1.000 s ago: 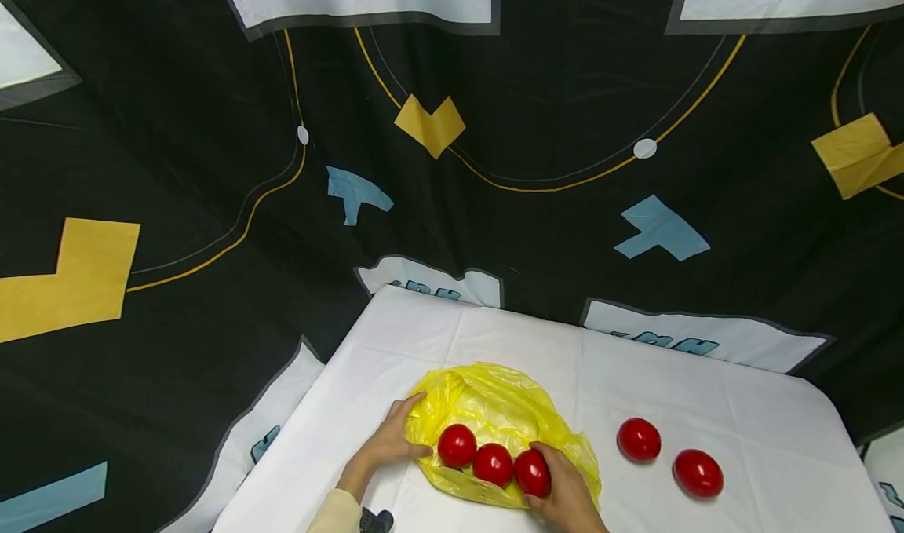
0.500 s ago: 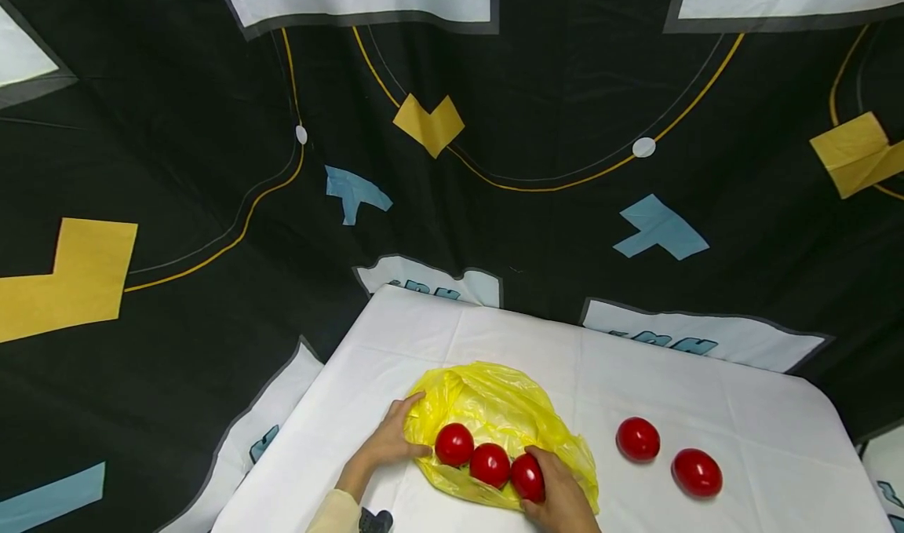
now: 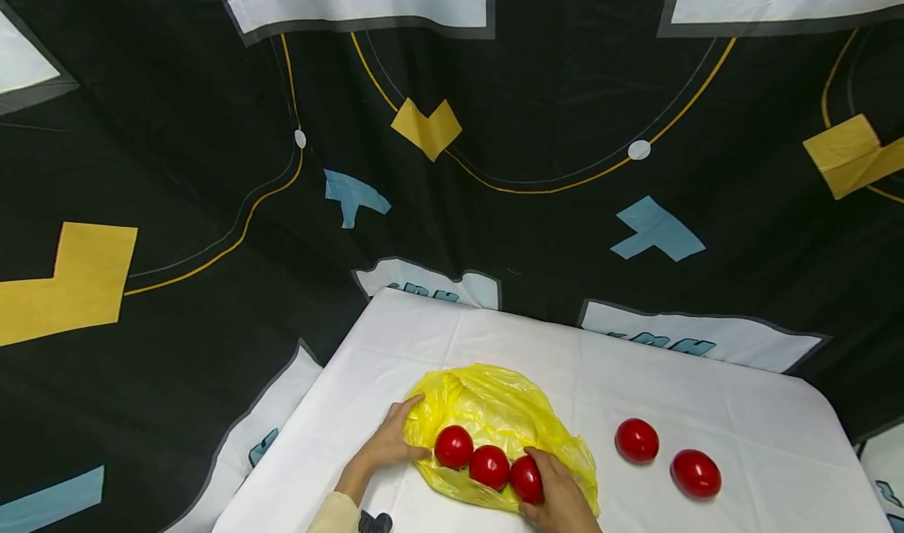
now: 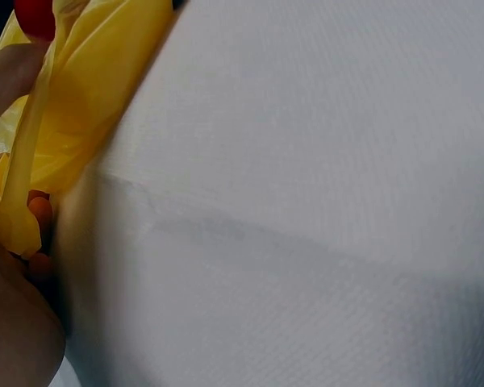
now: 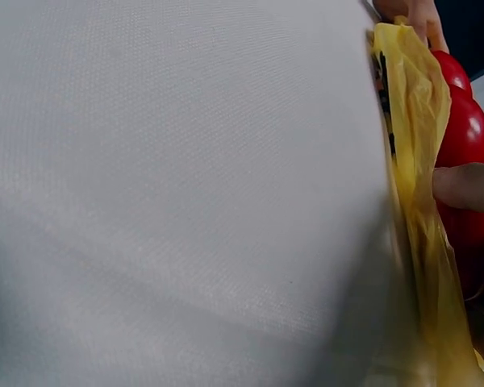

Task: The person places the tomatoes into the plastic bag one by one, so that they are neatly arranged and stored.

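Three red balls [image 3: 489, 467] are contained in one yellow bag [image 3: 494, 396], set nearer the left edge of a white table [image 3: 770, 454], and two loose balls [image 3: 637, 440] are laid toward its right edge, a patterned black cloth [image 3: 523, 242] being hung behind the far edge. The bag's left rim is gripped by the left hand [image 3: 387, 442], and the rightmost bagged ball [image 3: 526, 480] is clamped by the right hand's [image 3: 563, 498] curled fingers.

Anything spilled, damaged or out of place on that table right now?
Nothing stands out as spilled or visibly damaged. Two red balls lie on the white cloth, outside the yellow bag, while three others are in it. The bag is crumpled, but I see no tear.
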The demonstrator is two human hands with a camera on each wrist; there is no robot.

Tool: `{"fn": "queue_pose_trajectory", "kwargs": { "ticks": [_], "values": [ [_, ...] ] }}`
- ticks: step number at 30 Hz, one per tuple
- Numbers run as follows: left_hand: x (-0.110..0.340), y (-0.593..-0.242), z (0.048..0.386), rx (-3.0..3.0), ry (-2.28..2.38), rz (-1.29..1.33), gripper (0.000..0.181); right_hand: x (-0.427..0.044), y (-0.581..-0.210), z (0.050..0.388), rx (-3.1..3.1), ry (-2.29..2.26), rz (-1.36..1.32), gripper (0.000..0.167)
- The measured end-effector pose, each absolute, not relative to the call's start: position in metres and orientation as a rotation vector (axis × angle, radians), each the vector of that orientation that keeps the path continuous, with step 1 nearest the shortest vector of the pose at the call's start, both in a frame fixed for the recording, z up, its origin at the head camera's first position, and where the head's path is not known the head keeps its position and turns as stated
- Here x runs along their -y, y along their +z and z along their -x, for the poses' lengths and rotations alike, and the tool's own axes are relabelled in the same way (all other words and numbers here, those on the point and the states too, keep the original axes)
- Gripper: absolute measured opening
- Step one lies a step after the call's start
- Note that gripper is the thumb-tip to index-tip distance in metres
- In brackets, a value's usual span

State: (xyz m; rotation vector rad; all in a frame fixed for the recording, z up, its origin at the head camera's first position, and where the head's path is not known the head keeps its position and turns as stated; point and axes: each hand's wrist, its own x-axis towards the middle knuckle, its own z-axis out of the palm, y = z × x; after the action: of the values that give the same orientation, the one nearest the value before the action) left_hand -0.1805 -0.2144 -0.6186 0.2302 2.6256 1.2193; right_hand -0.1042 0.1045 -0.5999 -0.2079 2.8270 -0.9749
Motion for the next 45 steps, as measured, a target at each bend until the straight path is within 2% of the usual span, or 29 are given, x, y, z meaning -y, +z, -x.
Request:
{"fn": "queue_pose_trajectory", "kwargs": {
  "ticks": [13, 23, 36, 45],
  "values": [
    [0.215, -0.620, 0.181, -2.626, 1.208, -0.228, 0.103, -0.124, -0.566, 0.103, -2.758, -1.048, 0.290, 0.074],
    [0.213, -0.618, 0.180, -2.635, 1.194, -0.238, 0.103, -0.186, -0.532, 0.098, -2.859, -1.190, -0.038, 0.065],
    [0.215, -0.617, 0.180, -2.627, 1.210, -0.228, 0.104, -0.278, -0.529, 0.087, -2.967, -0.935, -0.287, 0.085],
    [0.214, -0.621, 0.181, -2.643, 1.181, -0.215, 0.104, -0.313, -0.551, 0.092, -2.933, -0.879, -0.449, 0.097]
  ]
}}
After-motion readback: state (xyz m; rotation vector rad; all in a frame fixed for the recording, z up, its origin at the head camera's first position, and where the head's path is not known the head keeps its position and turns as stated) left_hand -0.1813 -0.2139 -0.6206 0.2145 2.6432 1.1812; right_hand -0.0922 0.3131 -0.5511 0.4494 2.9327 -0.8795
